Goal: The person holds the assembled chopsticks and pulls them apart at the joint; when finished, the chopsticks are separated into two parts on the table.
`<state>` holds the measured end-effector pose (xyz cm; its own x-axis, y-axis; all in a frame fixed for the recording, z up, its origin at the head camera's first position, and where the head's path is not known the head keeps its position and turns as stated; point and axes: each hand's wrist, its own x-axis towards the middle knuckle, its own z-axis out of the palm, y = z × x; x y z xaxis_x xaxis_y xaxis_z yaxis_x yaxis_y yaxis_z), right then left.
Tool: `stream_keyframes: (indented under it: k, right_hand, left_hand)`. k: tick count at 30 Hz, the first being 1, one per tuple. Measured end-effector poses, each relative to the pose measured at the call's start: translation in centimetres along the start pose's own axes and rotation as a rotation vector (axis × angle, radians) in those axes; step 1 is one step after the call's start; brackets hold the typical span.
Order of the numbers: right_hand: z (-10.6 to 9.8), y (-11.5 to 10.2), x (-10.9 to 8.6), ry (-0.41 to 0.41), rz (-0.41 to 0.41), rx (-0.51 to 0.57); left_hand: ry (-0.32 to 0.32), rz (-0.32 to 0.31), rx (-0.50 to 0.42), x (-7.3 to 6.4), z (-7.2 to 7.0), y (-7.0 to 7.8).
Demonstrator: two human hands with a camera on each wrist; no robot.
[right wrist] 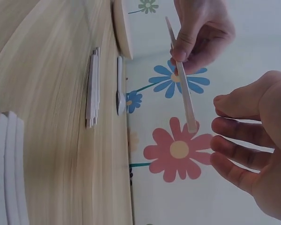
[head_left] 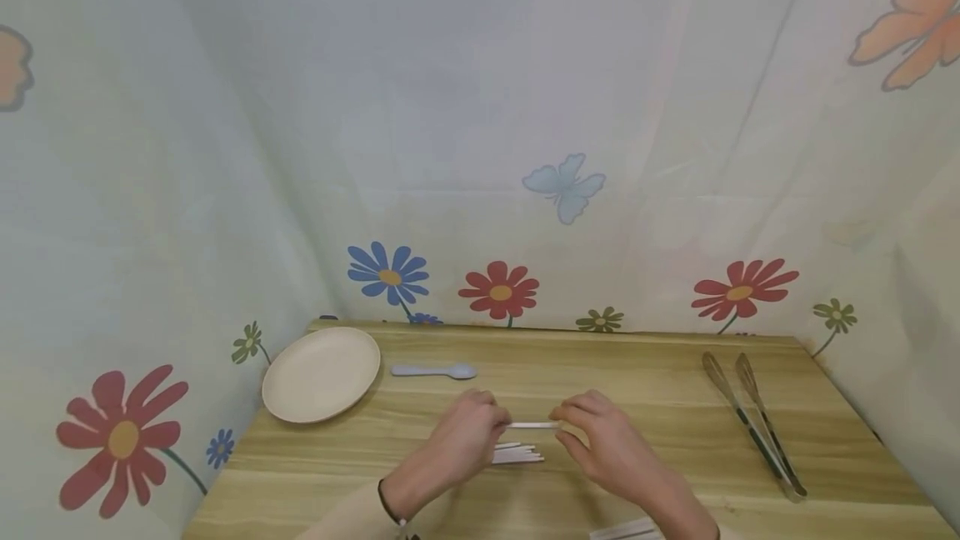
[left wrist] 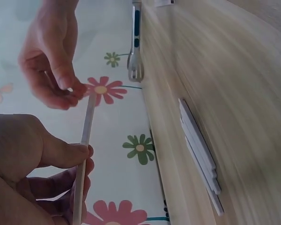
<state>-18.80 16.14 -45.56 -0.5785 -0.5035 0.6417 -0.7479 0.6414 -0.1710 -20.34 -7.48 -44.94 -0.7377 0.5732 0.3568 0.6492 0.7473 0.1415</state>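
My left hand pinches a slim white stick between thumb and fingers, above the table. The stick's far end points toward my right hand. In the right wrist view, the fingers of that hand are parted and loosely bent, with a small gap between them and the stick's free end. A small bundle of similar white sticks lies on the wooden table below the hands, partly hidden by the left hand in the head view. The bundle shows whole in the left wrist view.
A cream plate sits at the back left, with a pale spoon to its right. Metal tongs lie on the right side. Several white strips lie near the front edge, below the right forearm. A flowered curtain surrounds the table.
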Motion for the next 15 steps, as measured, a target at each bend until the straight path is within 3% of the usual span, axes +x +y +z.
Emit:
stream_keyframes:
  k: [7, 15]
  right_hand:
    - [0.6, -0.7, 0.5, -0.056, -0.003, -0.010]
    - [1.5, -0.9, 0.8, 0.044, -0.050, 0.002]
  left_hand:
    - [0.009, 0.041, -0.005, 0.5, -0.2, 1.0]
    - [0.041, 0.074, -0.034, 0.5, -0.4, 1.6]
